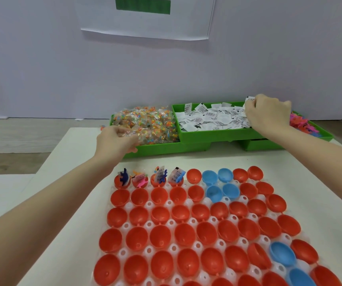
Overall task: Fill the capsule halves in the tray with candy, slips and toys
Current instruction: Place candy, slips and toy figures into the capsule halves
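A white tray (207, 201) holds several open red capsule halves (159, 236) and a few blue ones (225, 190). The far-left halves (140, 179) of the back row hold toys, slips and candy. My left hand (114, 141) reaches into the pile of candy packets (151, 124) in the left green bin, fingers curled on a packet. My right hand (267, 112) pinches a white slip (249, 100) above the slips (211, 118) in the middle green bin. Pink toys (302, 124) lie in the right bin, partly hidden by my right wrist.
Three green bins (166, 150) stand in a row behind the tray, close to a white wall. The tray sits on a white board (69, 182). To the left is bare wooden tabletop (21, 139). A paper sheet (145, 17) hangs on the wall.
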`<state>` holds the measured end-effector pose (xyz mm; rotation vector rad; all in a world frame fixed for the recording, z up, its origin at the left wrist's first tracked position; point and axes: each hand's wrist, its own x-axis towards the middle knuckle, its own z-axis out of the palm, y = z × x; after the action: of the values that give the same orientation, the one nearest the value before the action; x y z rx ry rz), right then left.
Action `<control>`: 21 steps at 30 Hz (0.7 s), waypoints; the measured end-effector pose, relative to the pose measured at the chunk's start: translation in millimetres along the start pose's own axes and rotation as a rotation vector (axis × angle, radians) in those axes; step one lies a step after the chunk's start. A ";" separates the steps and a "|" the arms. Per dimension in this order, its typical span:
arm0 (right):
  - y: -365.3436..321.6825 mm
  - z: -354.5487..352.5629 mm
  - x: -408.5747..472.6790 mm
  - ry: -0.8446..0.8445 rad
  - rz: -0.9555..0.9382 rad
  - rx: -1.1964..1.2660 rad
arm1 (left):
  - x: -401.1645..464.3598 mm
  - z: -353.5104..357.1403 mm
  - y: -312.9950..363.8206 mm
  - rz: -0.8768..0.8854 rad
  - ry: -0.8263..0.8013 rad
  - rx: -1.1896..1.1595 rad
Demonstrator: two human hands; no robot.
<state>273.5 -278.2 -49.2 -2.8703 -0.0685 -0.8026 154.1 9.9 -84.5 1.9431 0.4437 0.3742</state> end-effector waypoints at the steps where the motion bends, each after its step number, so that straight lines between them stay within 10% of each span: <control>1: -0.1 -1.0 -0.4 -0.007 -0.004 0.009 | 0.1 -0.1 -0.2 -0.011 -0.003 -0.032; 12: -12.4 -19.7 -9.6 -0.217 0.086 0.669 | -14.1 -2.4 20.8 -0.153 0.017 -0.370; 21: -60.5 -86.5 -82.6 -0.529 -0.013 1.119 | -76.4 10.3 64.4 -0.363 -0.357 -0.712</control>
<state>153.3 -233.0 -10.6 -1.8987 -0.4361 0.0728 100.2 -58.1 -33.9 1.1696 0.3535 -0.0592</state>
